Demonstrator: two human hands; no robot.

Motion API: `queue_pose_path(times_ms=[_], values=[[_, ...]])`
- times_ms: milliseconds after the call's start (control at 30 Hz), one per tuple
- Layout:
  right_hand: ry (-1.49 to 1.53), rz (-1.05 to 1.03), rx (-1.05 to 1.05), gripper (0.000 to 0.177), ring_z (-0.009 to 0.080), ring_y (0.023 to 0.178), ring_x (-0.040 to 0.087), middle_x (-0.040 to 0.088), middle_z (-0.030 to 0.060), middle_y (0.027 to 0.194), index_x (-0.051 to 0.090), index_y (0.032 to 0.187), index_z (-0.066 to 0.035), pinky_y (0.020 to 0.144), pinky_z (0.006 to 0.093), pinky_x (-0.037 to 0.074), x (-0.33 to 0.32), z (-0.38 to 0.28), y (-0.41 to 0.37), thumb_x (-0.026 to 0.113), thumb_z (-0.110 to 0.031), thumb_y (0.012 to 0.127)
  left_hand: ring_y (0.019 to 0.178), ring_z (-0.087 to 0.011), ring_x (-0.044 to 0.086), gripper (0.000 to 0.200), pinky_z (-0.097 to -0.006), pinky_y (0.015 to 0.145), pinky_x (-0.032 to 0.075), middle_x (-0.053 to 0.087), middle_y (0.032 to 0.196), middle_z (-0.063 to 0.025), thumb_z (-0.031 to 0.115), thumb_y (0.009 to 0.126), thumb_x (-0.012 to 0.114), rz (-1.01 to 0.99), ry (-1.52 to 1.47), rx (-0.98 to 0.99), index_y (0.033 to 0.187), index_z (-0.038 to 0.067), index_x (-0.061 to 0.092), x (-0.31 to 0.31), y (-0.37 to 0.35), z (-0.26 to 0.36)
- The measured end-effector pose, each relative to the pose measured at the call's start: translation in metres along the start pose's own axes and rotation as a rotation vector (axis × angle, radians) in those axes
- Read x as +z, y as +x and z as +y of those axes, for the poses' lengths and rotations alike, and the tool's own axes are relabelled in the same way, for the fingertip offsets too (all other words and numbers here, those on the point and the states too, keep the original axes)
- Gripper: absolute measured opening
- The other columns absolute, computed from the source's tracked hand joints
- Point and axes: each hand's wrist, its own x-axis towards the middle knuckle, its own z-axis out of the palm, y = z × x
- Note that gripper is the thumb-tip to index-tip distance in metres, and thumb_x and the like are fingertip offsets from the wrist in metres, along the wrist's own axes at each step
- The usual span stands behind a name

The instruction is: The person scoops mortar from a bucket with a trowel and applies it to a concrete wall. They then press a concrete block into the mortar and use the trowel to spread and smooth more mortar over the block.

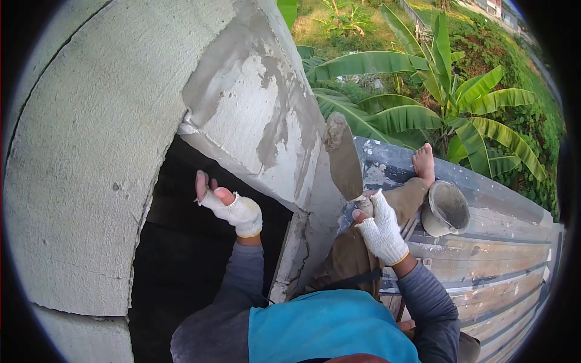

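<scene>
My left hand [233, 210], in a white knit glove with bare fingertips, is raised in front of the dark opening [181, 212] in the wall. Its fingers are apart and nothing is in them. The same kind of glove covers my right hand [384, 230], which is closed around the handle of a trowel [346, 162]. The trowel's blade points up and away from me, with grey mortar near its tip. Just left of the blade is the block wall [248, 115], partly smeared with darker wet mortar.
On the right, a bucket [432, 221] with grey residue stands on corrugated roof sheets [484, 266]. My bare foot [423, 162] rests near the roof's far edge. Beyond that edge grow banana plants [445, 100]. A pale wall [91, 157] rises at left.
</scene>
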Motion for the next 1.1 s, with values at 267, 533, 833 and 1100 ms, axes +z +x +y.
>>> queue_pose_path(times_ms=[267,533,833,1100], values=[[0.002,-0.057,-0.162,0.04,0.0461,0.09,0.064,0.064,0.0253,0.093,0.051,0.118,-0.003,0.078,0.0468,0.05,0.066,-0.019,0.067,0.067,-0.028,0.092,0.134,-0.0259,0.042,0.094,-0.0404,0.114,0.031,0.041,0.147,-0.0143,0.072,0.094,0.045,-0.164,-0.608,-0.48,0.148,-0.003,0.031,0.034,0.025,-0.042],[-0.303,0.004,-0.353,0.042,0.0491,0.092,0.063,0.064,0.0273,0.096,0.048,0.119,-0.004,0.077,0.0504,0.05,0.029,-0.099,0.148,0.066,-0.031,0.092,0.086,-0.017,0.043,0.061,-0.0331,0.079,0.039,0.046,0.093,-0.0056,0.061,0.101,0.042,-0.089,-0.331,-0.38,0.097,0.001,0.045,0.037,0.018,-0.045],[-0.48,0.197,-0.644,0.036,0.0482,0.094,0.063,0.066,0.0288,0.096,0.049,0.115,-0.003,0.081,0.0529,0.05,0.019,-0.234,0.251,0.062,-0.028,0.092,0.087,-0.0155,0.042,0.057,-0.0326,0.081,0.039,0.045,0.094,-0.0047,0.06,0.101,0.042,-0.14,-0.314,-0.402,0.097,0.003,0.042,0.034,0.016,-0.045],[-0.752,0.058,-0.594,0.039,0.0464,0.1,0.064,0.066,0.027,0.105,0.048,0.121,-0.001,0.085,0.0522,0.051,0.01,-0.256,0.286,0.057,-0.022,0.089,0.087,-0.0232,0.048,0.07,-0.0372,0.08,0.041,0.051,0.096,-0.0126,0.062,0.1,0.041,-0.049,-0.323,-0.367,0.102,-0.007,0.047,0.04,0.014,-0.043]])
